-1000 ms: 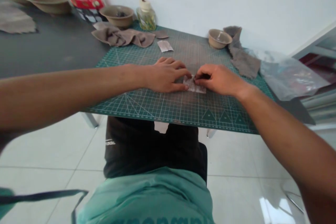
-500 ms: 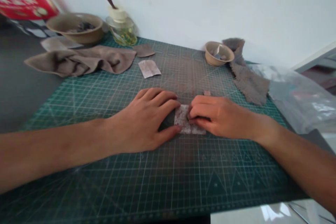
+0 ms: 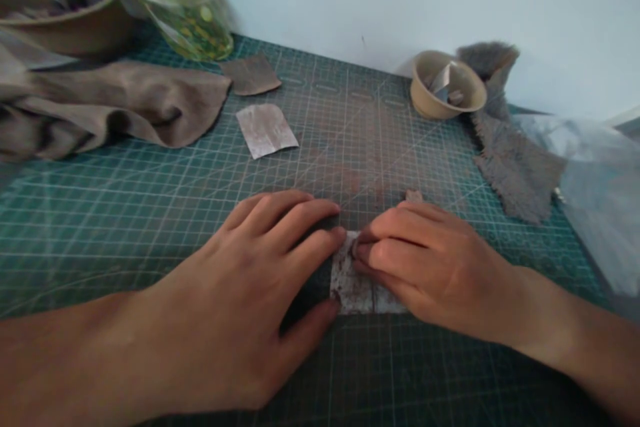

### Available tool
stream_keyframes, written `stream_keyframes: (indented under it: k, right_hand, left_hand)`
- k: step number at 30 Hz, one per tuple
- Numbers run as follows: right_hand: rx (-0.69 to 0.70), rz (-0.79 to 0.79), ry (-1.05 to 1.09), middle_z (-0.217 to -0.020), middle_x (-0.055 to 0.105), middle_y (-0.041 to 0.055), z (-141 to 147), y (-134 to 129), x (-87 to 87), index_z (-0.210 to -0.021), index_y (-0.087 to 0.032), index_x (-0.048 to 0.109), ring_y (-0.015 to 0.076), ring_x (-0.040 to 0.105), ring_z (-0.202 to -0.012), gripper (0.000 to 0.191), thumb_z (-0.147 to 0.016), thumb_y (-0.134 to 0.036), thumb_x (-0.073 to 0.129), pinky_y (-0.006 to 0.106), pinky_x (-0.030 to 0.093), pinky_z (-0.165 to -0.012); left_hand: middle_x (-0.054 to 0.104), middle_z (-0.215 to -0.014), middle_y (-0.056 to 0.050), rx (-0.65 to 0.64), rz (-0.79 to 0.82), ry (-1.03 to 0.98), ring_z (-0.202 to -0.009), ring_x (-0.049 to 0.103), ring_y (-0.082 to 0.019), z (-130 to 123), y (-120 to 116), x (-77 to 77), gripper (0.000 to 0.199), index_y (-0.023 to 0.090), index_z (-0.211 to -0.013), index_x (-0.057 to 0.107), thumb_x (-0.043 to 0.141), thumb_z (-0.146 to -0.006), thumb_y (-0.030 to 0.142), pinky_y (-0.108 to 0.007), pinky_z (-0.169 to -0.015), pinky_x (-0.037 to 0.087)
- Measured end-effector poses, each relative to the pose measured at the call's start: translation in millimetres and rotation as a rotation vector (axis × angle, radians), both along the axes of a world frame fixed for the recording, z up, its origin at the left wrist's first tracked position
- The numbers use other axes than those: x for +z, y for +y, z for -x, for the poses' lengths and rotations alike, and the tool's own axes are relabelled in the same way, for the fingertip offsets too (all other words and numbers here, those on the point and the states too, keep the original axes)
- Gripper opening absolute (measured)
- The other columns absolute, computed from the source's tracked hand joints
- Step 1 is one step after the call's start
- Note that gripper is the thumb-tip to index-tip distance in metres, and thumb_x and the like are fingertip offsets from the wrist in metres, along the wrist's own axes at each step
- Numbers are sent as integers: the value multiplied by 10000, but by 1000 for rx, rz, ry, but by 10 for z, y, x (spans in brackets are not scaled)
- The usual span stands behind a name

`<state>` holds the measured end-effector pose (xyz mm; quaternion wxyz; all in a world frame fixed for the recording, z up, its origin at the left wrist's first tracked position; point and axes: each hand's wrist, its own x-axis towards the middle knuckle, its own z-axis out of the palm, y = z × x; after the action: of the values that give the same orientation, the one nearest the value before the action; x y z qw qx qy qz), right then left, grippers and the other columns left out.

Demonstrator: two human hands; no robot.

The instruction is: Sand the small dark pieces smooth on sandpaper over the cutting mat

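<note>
A small whitish, dark-speckled square piece (image 3: 351, 290) lies flat on the green cutting mat (image 3: 345, 173); a thin dark line crosses its lower part. My left hand (image 3: 245, 273) has its fingers apart, with index fingertip and thumb tip at the piece's left edge. Over the right part of the piece, my right hand (image 3: 435, 263) is closed in a pinch, its fingertips down at the surface. Whatever sits between those fingertips is mostly hidden. A tiny pinkish scrap (image 3: 414, 196) shows just behind the right hand.
Behind my left hand are a pale square (image 3: 267, 130), a brown square (image 3: 251, 74), a crumpled brown cloth (image 3: 125, 103), a glass bottle (image 3: 193, 23) and a large bowl (image 3: 107, 30). At right are a small bowl (image 3: 425, 103), frayed grey cloth (image 3: 520, 167) and clear plastic (image 3: 605, 213).
The view has moved closer, so hands and piece look larger and lower. My left hand stays at the piece's edge; my right hand remains pinched over it.
</note>
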<state>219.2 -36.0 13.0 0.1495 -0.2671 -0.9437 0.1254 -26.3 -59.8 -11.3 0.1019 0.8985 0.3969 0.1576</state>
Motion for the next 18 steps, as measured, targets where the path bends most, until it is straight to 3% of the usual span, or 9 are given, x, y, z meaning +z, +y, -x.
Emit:
stream_keyframes:
  k: [7, 13, 18]
  right_hand:
    - [120, 53, 46, -881, 658, 20, 64, -154, 1, -849, -171, 675, 160, 568, -796, 183, -984, -142, 556, 313, 496, -772]
    - [-26, 68, 6, -890, 647, 28, 51, -131, 8, -849, -161, 670, 168, 554, -810, 166, -976, -133, 567, 342, 474, -811]
    - [95, 6, 45, -890, 670, 2, 143, -159, -43, -890, -179, 677, 159, 564, -785, 110, -970, -178, 602, 326, 477, -757]
  left_hand:
    - [531, -1427, -57, -30, 45, 28, -1319, 436, -344, 0, -36, 87, 441, 237, -1268, 596, 591, -864, 414, -591, -1077, 404]
    - [538, -1425, -51, -36, -2, -23, -1320, 438, -313, -8, -51, 87, 417, 222, -1256, 599, 574, -875, 390, -536, -1123, 367]
    - [564, -1397, -50, -22, -25, -41, -1320, 445, -301, -9, -63, 72, 399, 212, -1225, 619, 574, -866, 379, -510, -1137, 357]
